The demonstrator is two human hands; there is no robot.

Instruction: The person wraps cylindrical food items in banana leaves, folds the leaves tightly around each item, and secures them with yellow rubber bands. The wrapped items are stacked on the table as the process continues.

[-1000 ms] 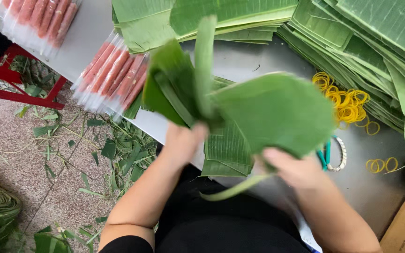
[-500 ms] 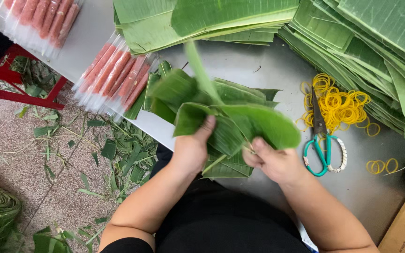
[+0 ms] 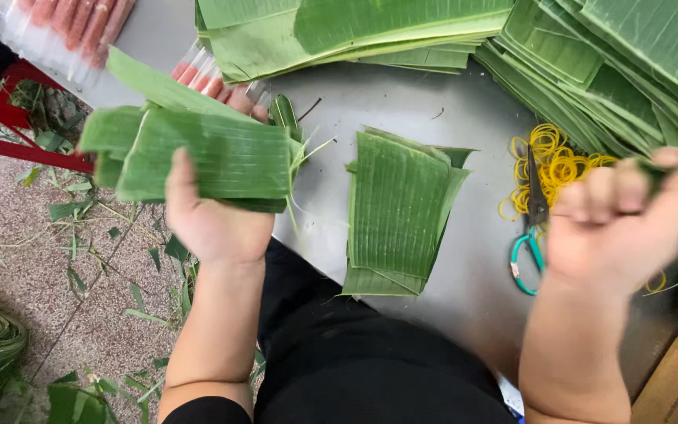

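Left hand gripping flat, ribbed green leaf parcel, apparently folded

2 hands, 1 leaf-wrapped bundle, 1 scissors, 1 rubber band pile, 3 leaf stacks.

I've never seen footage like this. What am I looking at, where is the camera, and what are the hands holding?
There is no machine here, only a person's two bare hands. The camera sits on the person's head and looks down, so you see their arms from above. The left hand holds a folded leaf bundle in a closed grip. The right hand is blurred and curled into a fist near the leaf stacks; what it holds is unclear. On the grey table lie a small pile of cut leaves, yellow rubber bands, scissors and pink sausages in clear wrap.
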